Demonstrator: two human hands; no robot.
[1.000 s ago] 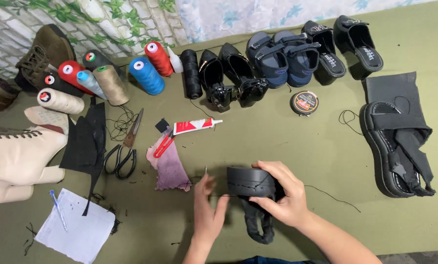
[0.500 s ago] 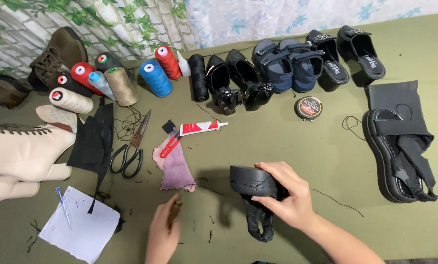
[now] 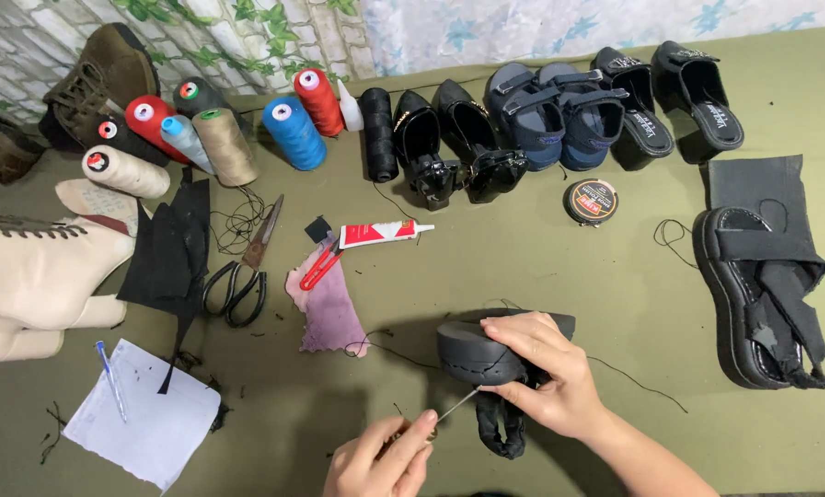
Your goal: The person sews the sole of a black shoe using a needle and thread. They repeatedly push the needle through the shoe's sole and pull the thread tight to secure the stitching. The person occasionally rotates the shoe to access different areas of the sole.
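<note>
The right hand [image 3: 546, 373] is clamped over a black sandal [image 3: 486, 354] at the near middle of the desk [image 3: 615, 276], fingers spread across the sole to pin it down so it cannot shift. The sandal lies with its sole edge turned toward the person, its strap [image 3: 502, 428] hanging near the desk's near edge. The left hand [image 3: 380, 456], just near-left of it, has fingertips pinched together on a thin needle or awl [image 3: 456, 405] whose pale shaft runs up to the sole's rim — a grip that suits pushing a point through thick rubber. Dark thread [image 3: 638, 377] trails off to the right from under the sandal.

A little farther left lie a scrap of pink leather [image 3: 325, 308], a red thread snipper [image 3: 318, 269], a tube of glue [image 3: 385, 234] and black-handled scissors [image 3: 242, 276] — all within easy reach. A white sheet of paper [image 3: 145, 423] with a blue pen [image 3: 110, 368] on it sits at the near left, black cloth strips [image 3: 168, 253] beyond it, and a cream lace-up boot [image 3: 35, 276] at the left edge.

Cones of thread [image 3: 219, 129] in several colours line the far left, with pairs of black shoes [image 3: 454, 147], blue sandals [image 3: 559, 115] and black platform sandals [image 3: 670, 92] ranged along the far side. A round tin of polish [image 3: 589, 201] sits in front of them. At the right lies the matching sandal [image 3: 753, 294] on a piece of dark fabric [image 3: 762, 189].
</note>
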